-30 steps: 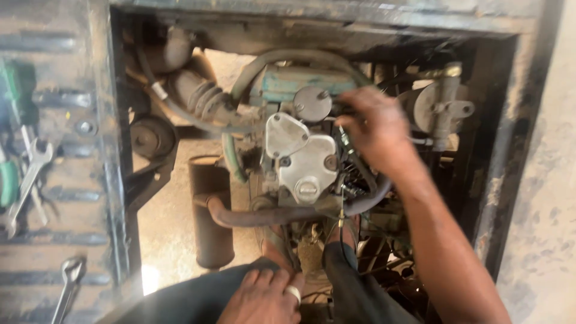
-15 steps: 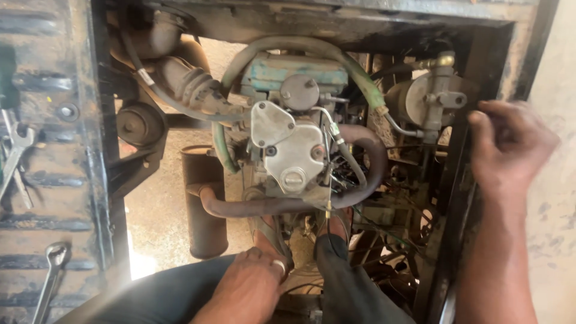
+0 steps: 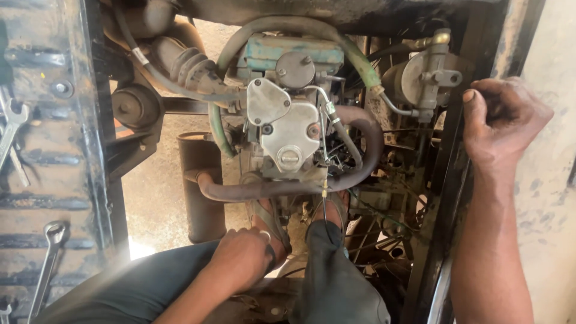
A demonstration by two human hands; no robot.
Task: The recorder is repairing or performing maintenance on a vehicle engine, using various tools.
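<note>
— Grease and rust everywhere, and look where that right hand (image 3: 501, 120) is: fingers (image 3: 480, 96) curled loosely, holding nothing, knuckles against the dark metal frame (image 3: 450, 180) of the opening.

— The engine (image 3: 282, 132) sits well to the left of those fingers, untouched. What worries you?

— The frame edge looks thin and sharp. A slip there could scrape the knuckles. The thin cable (image 3: 324, 204) hanging below the engine could also snag a sleeve or foot.

— And the left hand (image 3: 243, 258)?

— Fingers closed over the sandalled foot (image 3: 267, 225), I think; the view is too cramped to be sure whether it grips the strap or just rests. That foot is just under the curved brown hose (image 3: 360, 138), so a shifted leg might tug it.

— The floor?

— Sandy ground (image 3: 150, 198) showing through the opening, with a ribbed metal deck (image 3: 42, 180) far left of both hands and spanners (image 3: 48, 264) lying loose on it. They could slide off.
</note>
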